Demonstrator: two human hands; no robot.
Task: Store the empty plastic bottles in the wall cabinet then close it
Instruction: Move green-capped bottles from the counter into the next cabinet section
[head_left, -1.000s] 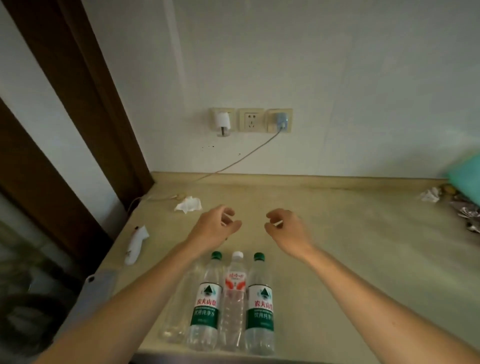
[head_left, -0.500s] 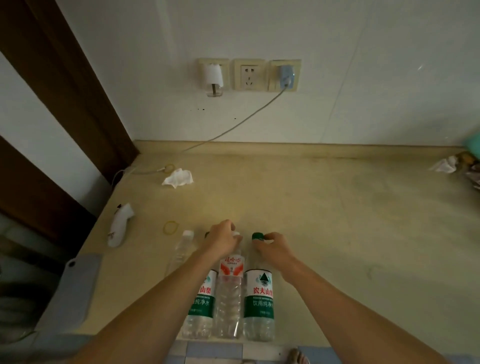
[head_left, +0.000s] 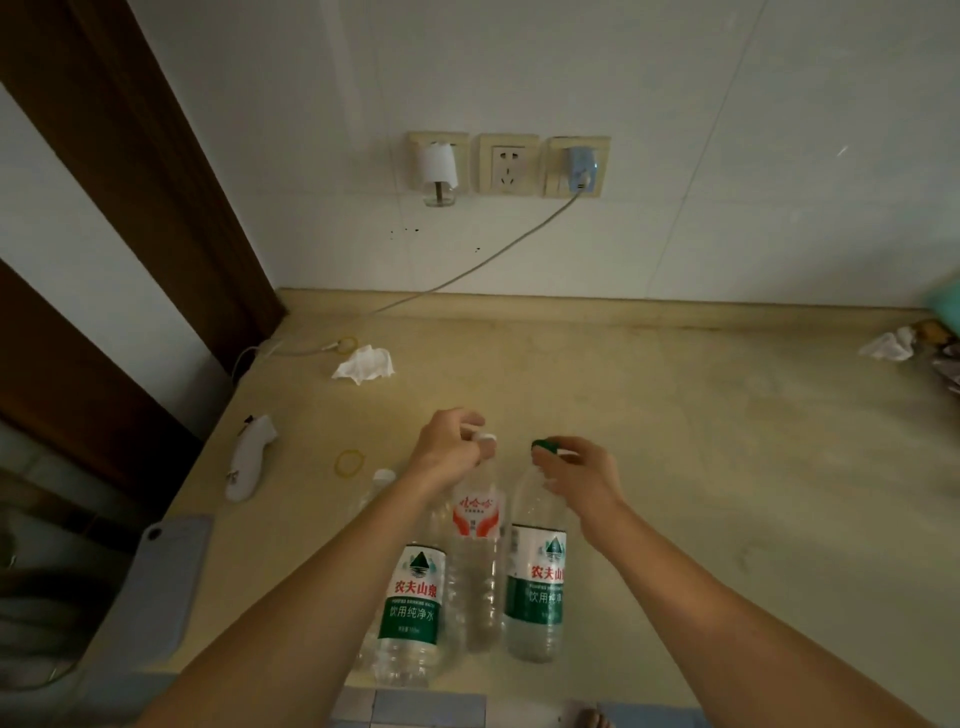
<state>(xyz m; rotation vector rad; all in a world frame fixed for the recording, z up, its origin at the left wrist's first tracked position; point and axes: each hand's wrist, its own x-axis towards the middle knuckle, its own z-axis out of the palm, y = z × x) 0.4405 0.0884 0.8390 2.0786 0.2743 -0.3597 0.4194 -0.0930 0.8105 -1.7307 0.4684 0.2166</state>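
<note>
Several empty clear plastic bottles stand at the counter's front edge. My left hand (head_left: 448, 451) is closed around the neck of the middle bottle (head_left: 475, 551), which has a red label and a white cap. My right hand (head_left: 581, 477) grips the neck of the right bottle (head_left: 535, 587), just under its green cap. A second green-label bottle (head_left: 411, 603) stands at the left, its top hidden by my left forearm. Behind that arm a fourth, unlabelled bottle (head_left: 382, 477) shows its white cap. No wall cabinet is in view.
On the beige counter (head_left: 701, 467) lie a yellow rubber band (head_left: 349, 462), a white handheld gadget (head_left: 249, 457), a grey phone (head_left: 161, 587), a crumpled tissue (head_left: 363, 364) and a charger cable (head_left: 467, 270). More litter (head_left: 888, 345) sits far right. A brown door frame (head_left: 130, 171) rises at left.
Both hands dropped from above the counter onto the bottle tops and closed on the middle and right bottle necks. The view has shifted slightly.
</note>
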